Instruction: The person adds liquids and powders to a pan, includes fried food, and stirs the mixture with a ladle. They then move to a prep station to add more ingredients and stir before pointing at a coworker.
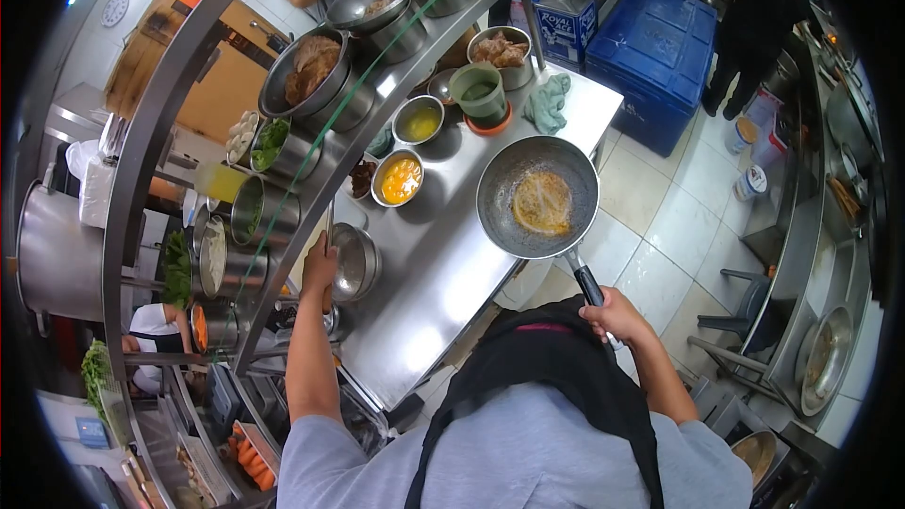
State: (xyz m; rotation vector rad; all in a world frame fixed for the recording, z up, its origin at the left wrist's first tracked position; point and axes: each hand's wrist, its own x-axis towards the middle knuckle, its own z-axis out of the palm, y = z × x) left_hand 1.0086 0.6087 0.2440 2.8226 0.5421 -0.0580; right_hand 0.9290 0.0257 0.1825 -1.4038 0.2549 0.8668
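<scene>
The wok (509,165) lies beyond the right grip (611,314), clamped on its handle (588,285)

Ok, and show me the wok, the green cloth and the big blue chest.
Wok (498,177), head view, on its bare inner wall.
Green cloth (549,102), head view, on its crumpled middle.
Blue chest (650,28), head view, on its lid.
</scene>
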